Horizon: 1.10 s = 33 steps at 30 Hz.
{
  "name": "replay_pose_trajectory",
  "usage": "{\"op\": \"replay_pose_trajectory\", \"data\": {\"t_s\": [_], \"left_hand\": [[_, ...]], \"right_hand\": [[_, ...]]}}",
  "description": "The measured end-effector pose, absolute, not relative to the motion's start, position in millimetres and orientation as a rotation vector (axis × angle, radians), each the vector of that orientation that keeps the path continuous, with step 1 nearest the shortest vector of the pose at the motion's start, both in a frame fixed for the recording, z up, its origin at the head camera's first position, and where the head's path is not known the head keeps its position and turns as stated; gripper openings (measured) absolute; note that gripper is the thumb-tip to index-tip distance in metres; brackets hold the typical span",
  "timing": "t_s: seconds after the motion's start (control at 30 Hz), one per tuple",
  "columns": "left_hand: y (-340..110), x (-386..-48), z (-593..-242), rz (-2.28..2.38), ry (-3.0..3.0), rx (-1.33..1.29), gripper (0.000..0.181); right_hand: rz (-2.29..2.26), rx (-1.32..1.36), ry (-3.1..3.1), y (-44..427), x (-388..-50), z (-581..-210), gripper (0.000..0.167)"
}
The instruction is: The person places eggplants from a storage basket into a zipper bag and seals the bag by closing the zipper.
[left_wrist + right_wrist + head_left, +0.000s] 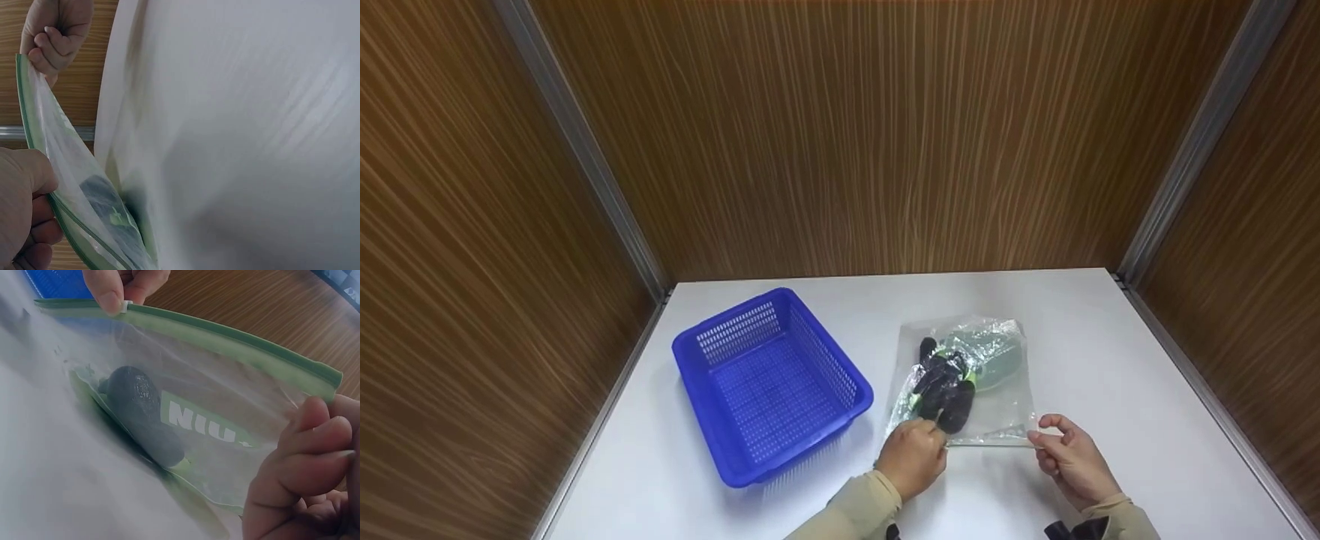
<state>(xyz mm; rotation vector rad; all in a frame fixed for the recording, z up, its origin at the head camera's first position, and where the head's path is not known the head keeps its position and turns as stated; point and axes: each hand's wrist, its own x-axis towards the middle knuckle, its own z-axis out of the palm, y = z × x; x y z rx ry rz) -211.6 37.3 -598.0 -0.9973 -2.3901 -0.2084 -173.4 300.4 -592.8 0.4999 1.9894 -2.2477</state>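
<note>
A clear plastic zip bag [1005,420] with a green zip edge lies on the table, its near edge raised. Inside it are several dark eggplants [958,409]; one eggplant [138,396] shows through the side with white lettering in the right wrist view. My left hand [913,456] pinches the small white slider [125,306] on the green zip, toward the bag's left end. The right hand [1072,461] pinches the bag's near right corner between thumb and finger, its other fingers curled. In the left wrist view, the zip strip [73,216] stretches between both hands.
A blue perforated plastic basket [780,390] with no contents stands left of the bag, turned at an angle. The white table [1095,330] is bounded by wood-grain panels [885,135] at the back and both sides.
</note>
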Motion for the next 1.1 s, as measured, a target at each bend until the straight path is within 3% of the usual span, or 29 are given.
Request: {"op": "replay_pose_trajectory", "data": {"t_s": [1.1], "left_hand": [[4.6,-225.6,-608.3,-0.172,-2.416,-0.9,0.013]], "right_hand": [[-2.253,0.528,2.041,354.9,-188.7,-604.7,0.032]]}}
